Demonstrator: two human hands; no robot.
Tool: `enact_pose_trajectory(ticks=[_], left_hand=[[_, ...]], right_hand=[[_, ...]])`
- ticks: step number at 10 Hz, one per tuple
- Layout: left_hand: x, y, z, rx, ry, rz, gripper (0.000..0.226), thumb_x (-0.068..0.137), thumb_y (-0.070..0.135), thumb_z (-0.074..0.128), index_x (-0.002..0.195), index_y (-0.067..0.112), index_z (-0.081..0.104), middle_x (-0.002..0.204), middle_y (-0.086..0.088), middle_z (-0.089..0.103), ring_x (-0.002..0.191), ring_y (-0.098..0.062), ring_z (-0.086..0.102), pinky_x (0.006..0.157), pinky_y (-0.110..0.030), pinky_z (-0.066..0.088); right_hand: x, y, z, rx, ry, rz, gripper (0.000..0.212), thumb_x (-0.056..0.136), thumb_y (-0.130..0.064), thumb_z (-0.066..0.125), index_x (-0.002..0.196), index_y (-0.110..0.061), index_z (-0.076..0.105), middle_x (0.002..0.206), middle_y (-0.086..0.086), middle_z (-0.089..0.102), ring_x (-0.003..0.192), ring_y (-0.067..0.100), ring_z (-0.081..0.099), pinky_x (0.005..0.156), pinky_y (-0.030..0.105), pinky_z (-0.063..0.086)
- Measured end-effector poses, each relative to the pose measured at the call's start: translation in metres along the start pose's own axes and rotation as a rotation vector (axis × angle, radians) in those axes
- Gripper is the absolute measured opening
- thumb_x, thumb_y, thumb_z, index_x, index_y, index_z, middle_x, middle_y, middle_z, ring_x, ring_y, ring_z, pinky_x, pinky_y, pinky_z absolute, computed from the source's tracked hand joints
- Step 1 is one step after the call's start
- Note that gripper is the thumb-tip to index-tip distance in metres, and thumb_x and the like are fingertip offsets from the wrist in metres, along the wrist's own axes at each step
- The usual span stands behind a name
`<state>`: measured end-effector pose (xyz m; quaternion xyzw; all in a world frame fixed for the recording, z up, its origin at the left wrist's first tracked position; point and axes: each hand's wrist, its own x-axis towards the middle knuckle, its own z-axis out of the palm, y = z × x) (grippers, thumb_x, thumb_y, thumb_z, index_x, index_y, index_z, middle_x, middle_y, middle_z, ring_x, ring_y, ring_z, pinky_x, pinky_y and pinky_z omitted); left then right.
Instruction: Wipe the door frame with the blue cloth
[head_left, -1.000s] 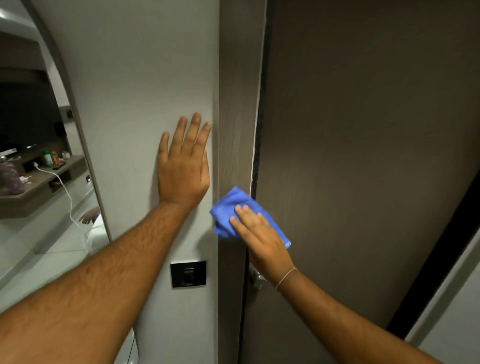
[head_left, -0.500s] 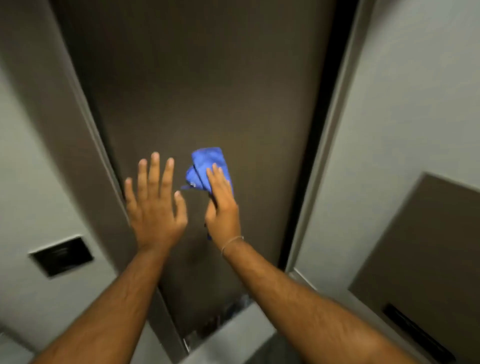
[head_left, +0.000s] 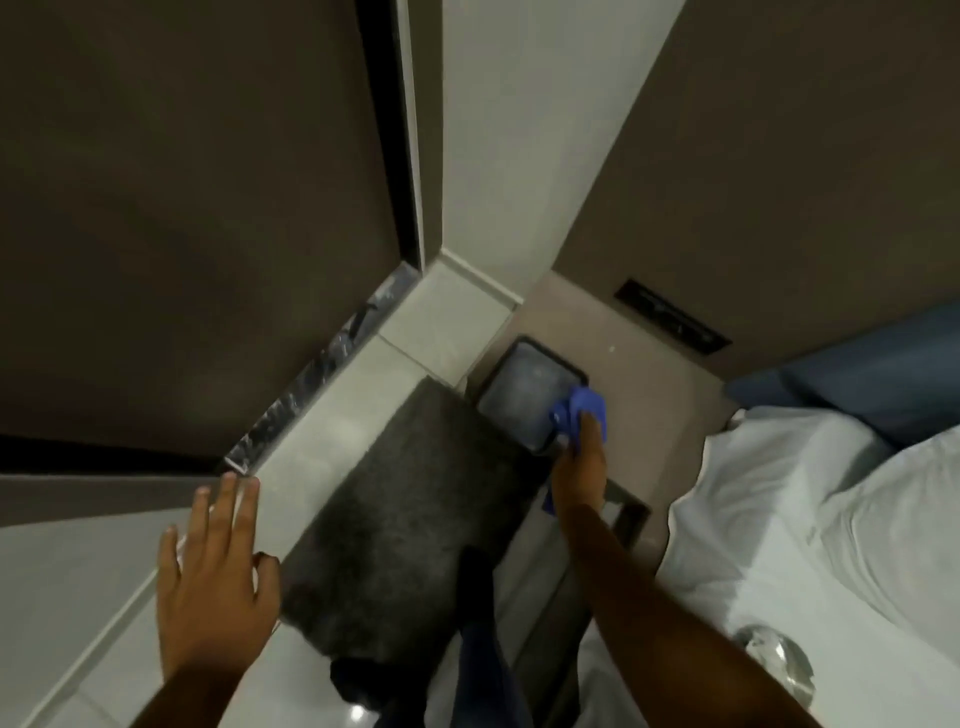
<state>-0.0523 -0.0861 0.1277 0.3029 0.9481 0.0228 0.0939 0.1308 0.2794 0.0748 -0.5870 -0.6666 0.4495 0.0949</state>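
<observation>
I am looking down at the floor beside the dark brown door (head_left: 182, 208). My right hand (head_left: 579, 467) is stretched low and forward, shut on the blue cloth (head_left: 582, 410), which hangs over the edge of a small black bin (head_left: 530, 384). My left hand (head_left: 213, 582) is open in the air at the lower left, fingers spread, holding nothing. The pale door frame (head_left: 413, 130) runs up along the door's right edge, away from both hands.
A dark grey mat (head_left: 395, 519) lies on the pale tiled floor (head_left: 363, 374) in front of the door. A bed with white sheets (head_left: 810, 535) fills the right side. A brown wall panel (head_left: 779, 156) with a black slot (head_left: 672, 322) stands behind the bin.
The view has swung from the door face down to the floor. My right hand with the cloth has left the door and dropped to the bin. My left hand has come off the wall.
</observation>
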Motion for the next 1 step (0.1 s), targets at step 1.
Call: enact_pose_trajectory(ticks=[1], left_hand=[[0.0087,0.0037,0.0197,0.020,0.046,-0.008,0.085,0.093,0.033,0.036,0.175,0.017,0.023,0.182,-0.011,0.024,0.167,-0.038,0.020,0.135,-0.050,-0.003]], right_hand=[[0.0477,0.0057,0.0197,-0.040,-0.032,0.019,0.057,0.110,-0.015,0.052,0.164,-0.014,0.033,0.170,0.013,0.037,0.157,0.033,0.037,0.132,0.023,0.028]])
